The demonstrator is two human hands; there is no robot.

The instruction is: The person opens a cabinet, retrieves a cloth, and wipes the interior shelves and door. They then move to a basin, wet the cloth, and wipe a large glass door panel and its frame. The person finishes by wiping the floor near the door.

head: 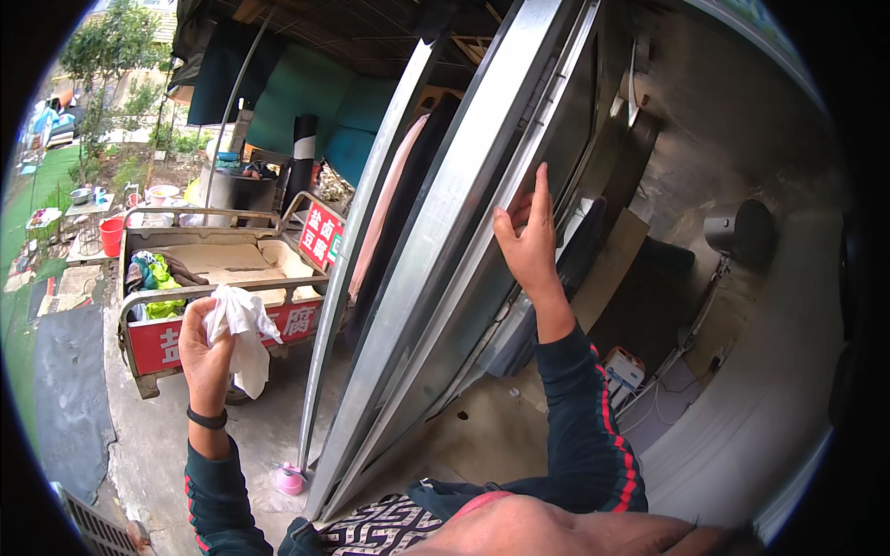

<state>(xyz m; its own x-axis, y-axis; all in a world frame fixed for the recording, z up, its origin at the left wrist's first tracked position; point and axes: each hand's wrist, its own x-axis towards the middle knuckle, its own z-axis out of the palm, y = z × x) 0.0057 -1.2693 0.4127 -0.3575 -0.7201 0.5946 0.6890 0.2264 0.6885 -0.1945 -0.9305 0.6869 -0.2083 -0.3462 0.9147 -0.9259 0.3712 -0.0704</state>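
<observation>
A crumpled white cloth (240,333) is pinched between the thumb and fingers of my left hand (205,351) and hangs down from it. Raised beside the silver metal frame (452,167) of a glazed door is my right hand (530,250). Its index finger points up, the thumb stands apart, and the other fingers curl towards the door. Nothing shows in that hand; whether its fingertips touch the door edge I cannot tell. The dark glass panel (480,292) slants below the right hand. A hinge (534,104) shows higher up on the frame.
Beyond my left hand stands a cargo tricycle bed (229,260) with red lettered panels and clothes inside. A pink spray bottle (289,479) sits on the concrete floor by the door's foot. Indoors, a white appliance (624,368) stands near a metal stand (695,326).
</observation>
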